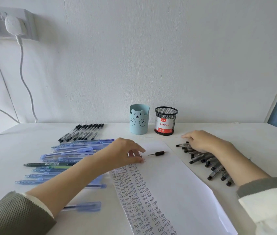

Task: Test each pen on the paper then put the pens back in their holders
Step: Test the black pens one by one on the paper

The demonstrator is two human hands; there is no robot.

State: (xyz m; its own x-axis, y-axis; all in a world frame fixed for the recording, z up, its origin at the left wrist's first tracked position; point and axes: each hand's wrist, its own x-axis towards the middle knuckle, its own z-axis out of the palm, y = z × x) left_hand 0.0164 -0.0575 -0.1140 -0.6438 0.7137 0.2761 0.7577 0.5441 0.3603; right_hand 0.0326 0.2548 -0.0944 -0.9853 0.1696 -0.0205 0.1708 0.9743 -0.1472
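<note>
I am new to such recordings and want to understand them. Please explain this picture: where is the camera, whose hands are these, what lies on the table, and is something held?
There is no machine here. One camera sits on a person's head and looks forward and down, so both arms are that person's own. On the white table lies a sheet of paper with rows of the word "Test". Left of it are many blue pens and, further back, a row of black pens. The right hand rests with relaxed fingers on a heap of black pens right of the paper. The left hand seems to pinch the end of one black pen lying on the paper. At the back stand a blue bear cup and a black mesh cup, with no pens sticking out.
</note>
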